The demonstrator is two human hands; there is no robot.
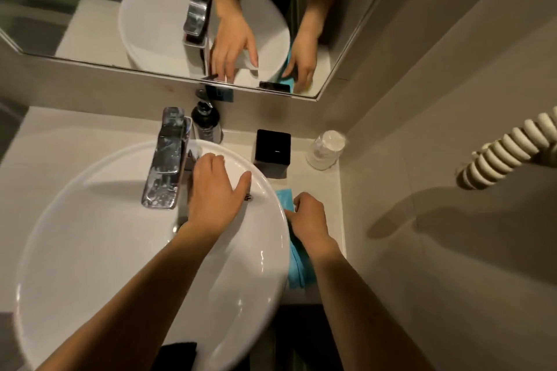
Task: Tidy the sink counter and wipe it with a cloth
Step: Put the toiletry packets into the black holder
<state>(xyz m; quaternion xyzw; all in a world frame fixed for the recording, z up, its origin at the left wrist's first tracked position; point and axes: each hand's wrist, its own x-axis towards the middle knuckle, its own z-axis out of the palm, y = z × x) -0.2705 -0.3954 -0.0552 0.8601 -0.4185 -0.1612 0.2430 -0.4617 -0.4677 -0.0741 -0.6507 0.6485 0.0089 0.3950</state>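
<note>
**On the sink counter: one hand over the basin, one hand on the cloth**

Beside the white basin (90,250), on the narrow strip of counter (337,220) at its right, a blue cloth (297,268) is being pressed by the right hand (310,217). The cloth is lying lengthwise along the rim of the basin, and its far end is showing in front of the fingers. The fingers of this hand are being curled down onto the cloth, but whether the cloth is gripped or only pushed cannot be told, because the fingertips are hidden.

Over the far part of the basin, the left hand (215,190) is being held with the fingers spread apart and nothing in it. It is being kept just beside the chrome tap (165,159), to the right of it; whether it is touching the tap cannot be told.

Behind the tap, near the wall, a dark pump bottle (206,120) is being seen upright on the counter. To its right a black square box (272,149) is standing, and further right, in the corner, a clear cup (325,149) is lying tilted against the wall. Both hands and the cloth are being reflected in the mirror (90,9) above. On the right wall a white coiled cord (506,150) is being seen.
</note>
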